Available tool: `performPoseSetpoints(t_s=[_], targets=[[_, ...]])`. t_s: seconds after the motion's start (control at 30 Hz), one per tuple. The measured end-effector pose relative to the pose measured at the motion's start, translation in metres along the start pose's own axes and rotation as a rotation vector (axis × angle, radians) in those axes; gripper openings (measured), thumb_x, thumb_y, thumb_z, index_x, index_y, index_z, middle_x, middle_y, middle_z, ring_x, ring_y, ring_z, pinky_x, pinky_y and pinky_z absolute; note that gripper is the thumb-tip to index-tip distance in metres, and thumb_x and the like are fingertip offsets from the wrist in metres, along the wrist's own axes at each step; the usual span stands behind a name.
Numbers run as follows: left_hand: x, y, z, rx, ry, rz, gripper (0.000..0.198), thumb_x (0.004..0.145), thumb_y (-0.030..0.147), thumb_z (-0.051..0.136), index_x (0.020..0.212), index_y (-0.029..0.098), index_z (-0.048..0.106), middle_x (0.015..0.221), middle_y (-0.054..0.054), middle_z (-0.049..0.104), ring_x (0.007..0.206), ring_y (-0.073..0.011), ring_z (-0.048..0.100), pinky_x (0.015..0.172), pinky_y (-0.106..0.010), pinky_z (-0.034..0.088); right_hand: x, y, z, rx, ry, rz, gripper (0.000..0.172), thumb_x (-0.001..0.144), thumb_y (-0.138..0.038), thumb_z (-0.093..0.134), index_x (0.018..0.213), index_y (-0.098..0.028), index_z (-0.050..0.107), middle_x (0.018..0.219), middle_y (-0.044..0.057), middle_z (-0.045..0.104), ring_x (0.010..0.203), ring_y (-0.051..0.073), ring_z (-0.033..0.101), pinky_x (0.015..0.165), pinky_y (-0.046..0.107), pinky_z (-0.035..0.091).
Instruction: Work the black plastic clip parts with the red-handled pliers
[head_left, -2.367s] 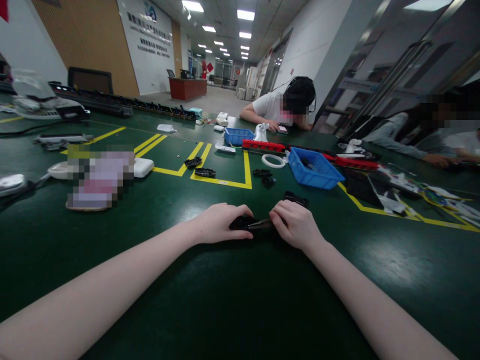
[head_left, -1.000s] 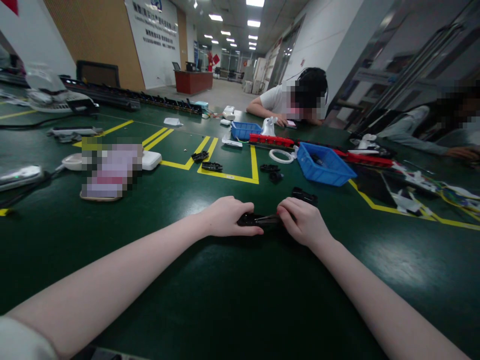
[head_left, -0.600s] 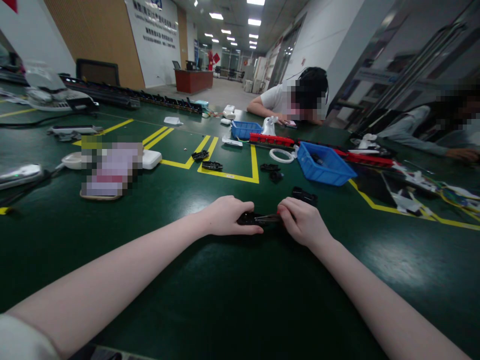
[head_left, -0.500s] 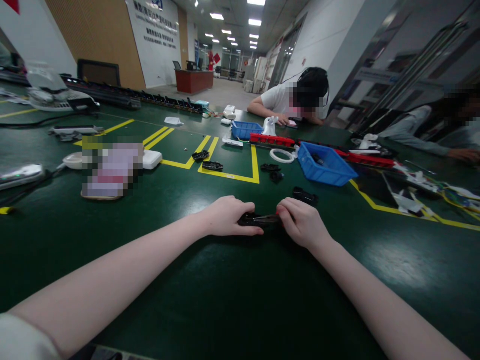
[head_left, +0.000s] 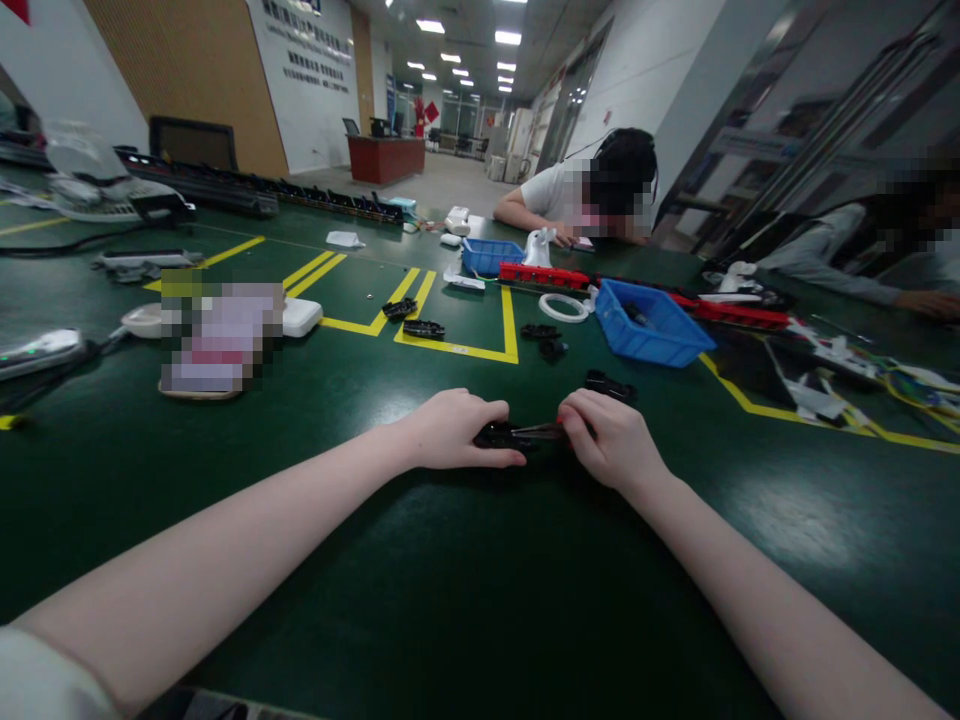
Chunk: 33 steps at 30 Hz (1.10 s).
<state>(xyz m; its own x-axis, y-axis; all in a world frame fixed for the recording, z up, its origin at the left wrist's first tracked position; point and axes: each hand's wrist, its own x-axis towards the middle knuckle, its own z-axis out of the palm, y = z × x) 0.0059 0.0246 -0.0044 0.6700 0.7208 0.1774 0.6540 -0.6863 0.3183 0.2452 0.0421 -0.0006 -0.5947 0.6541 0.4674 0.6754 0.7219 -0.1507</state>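
My left hand (head_left: 461, 430) is closed on a small black plastic part (head_left: 496, 435) just above or on the green table; its lower side is hidden by the fingers. My right hand (head_left: 609, 438) pinches a pair of thin metal tweezers (head_left: 541, 432), whose two tips point left and reach the black part. Whether the tips grip anything is too small to tell. Just behind my right hand lies another black part (head_left: 611, 385). Farther back are two similar black parts, one (head_left: 540, 331) beside a small round black piece (head_left: 553, 349).
Two more black parts (head_left: 424, 329) lie by yellow tape lines. A blue bin (head_left: 651, 325) and a white ring (head_left: 564, 308) stand beyond my right hand. To the left are a phone (head_left: 225, 340) and a white box (head_left: 302, 318). A person (head_left: 592, 185) sits across the table (head_left: 480, 610).
My right hand has shifted slightly right, and the tweezers show a little more of their length. My left hand keeps its hold on the black part. The camera view has moved slightly.
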Motion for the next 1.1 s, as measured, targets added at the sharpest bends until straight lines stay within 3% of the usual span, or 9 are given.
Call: performPoseSetpoints(t_s=[1.1], targets=[[0.001, -0.005, -0.004, 0.001, -0.007, 0.028, 0.048, 0.090, 0.066, 0.049, 0.092, 0.019, 0.053, 0.074, -0.001, 0.064, 0.065, -0.0179, 0.059, 0.061, -0.027, 0.037, 0.004, 0.007, 0.005, -0.014, 0.030, -0.114, 0.025, 0.095, -0.035, 0.040, 0.077, -0.023, 0.053, 0.070, 0.006, 0.060, 0.062, 0.020, 0.058, 0.057, 0.035, 0.043]])
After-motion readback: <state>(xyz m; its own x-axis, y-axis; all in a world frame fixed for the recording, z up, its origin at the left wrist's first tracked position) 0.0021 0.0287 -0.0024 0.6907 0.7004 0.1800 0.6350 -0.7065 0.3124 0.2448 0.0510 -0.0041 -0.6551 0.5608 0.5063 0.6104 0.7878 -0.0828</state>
